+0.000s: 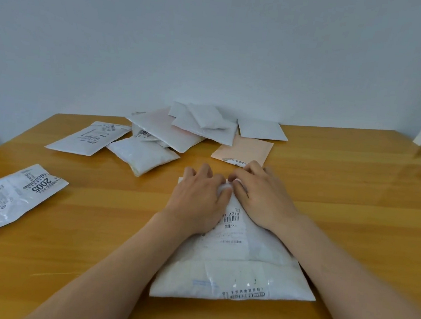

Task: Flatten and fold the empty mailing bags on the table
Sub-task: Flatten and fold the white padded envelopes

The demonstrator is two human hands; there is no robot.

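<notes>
Left hand (198,196): laid palm down on the far half of the bag (232,264), fingers spread and slightly bent, tips near the bag's far edge. No pinch is seen; the hand is judged to press.

Right hand (259,197): laid likewise just beside the left, fingertips meeting it at the far middle of the bag. Whether a bit of film is nipped between the thumbs cannot be told; the fingers read as flat.

Bag: white, printed label uppermost, lying on the table (352,224) directly before the person, near edge toward the viewer. A crease is seen across its near third; the far end is covered by both hands.

Step in hand: flattening is judged to be under way, air being pressed out of the far end. No fold of this bag is yet shown as finished.

Next move, as judged: the palms would need to be swept outward to the edges, then one end lifted and laid over the other with the edges matched.

Long bag (12,199): at the left edge, apart, marked "2005", wrinkled, unfolded.

Heap (171,130): at the far middle, several white bags overlapping, some puffy.

Peach bag (246,150): just beyond the right hand, lying flat.

Grey bag (261,129): beyond it, near the wall.
</notes>
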